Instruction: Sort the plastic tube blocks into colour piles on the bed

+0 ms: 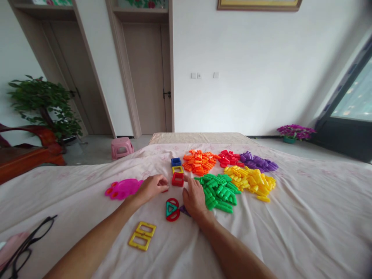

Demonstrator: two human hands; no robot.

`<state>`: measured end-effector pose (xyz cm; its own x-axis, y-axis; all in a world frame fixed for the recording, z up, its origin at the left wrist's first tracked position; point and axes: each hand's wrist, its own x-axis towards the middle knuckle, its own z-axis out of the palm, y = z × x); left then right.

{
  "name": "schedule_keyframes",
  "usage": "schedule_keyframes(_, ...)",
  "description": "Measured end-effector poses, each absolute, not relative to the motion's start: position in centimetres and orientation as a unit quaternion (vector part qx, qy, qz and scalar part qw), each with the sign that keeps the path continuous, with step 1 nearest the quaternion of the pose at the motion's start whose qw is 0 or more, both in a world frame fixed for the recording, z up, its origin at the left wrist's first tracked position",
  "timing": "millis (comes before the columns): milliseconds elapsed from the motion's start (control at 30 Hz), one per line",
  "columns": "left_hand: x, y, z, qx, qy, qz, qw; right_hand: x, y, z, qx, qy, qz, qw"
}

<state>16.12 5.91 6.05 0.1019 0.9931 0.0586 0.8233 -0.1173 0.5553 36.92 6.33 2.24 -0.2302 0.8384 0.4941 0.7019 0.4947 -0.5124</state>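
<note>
Two hands around a red square frame

Nearest, at lower left, dark-rimmed glasses (25, 244) lie on a pale cloth (180, 255); further in, two joined yellow frames (143, 235) lie flat; beyond them sits a rounded red piece (173, 201) with a teal triangle (167, 209) inside its outline, and a purple piece (183, 209) beside it, partly hidden by the right hand (194, 195).

That right hand is half spread, forefinger reaching to the right edge of the red square frame (177, 185); the left hand (155, 185) is narrow, fingers drawn together left of the frame, a sliver of red at their tips; I cannot tell whether they grip it; a flat magenta piece (128, 188) lies left of that hand.

Right of the right hand is a green pile (220, 190); just past the red frame come a small yellow frame (177, 167), then a blue frame (176, 164); yellow (251, 180), orange (200, 162), red (230, 159) and purple piles (258, 162) spread to the right; on the floor beyond stands a pink stool (122, 149).
</note>
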Motion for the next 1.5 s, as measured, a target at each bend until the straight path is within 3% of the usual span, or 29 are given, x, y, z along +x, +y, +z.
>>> schedule_keyframes(200,12.4,-0.9,7.9,0.753,0.563,0.092,0.329,37.0,5.1,2.9,-0.454,-0.798,0.097,0.385)
schedule_keyframes(367,12.1,-5.2,8.3,0.802,0.555,0.012,0.219,37.1,4.9,2.8,-0.412,-0.821,0.123,0.376)
schedule_keyframes(500,12.5,-5.7,7.8,0.795,0.57,0.009,0.208,37.0,5.0,2.6,-0.394,-0.822,0.135,0.388)
schedule_keyframes(733,13.4,-2.5,5.7,0.747,0.61,0.111,0.239,36.9,5.6,2.0,-0.371,-0.816,0.16,0.413)
schedule_keyframes(1000,16.9,1.7,3.4,0.618,0.545,0.349,0.447,36.9,5.6,2.1,-0.339,-0.804,0.231,0.43)
schedule_keyframes(1500,18.7,0.8,2.5,0.583,0.59,0.408,0.382,36.0,6.0,1.9,-0.336,-0.683,0.498,0.417)
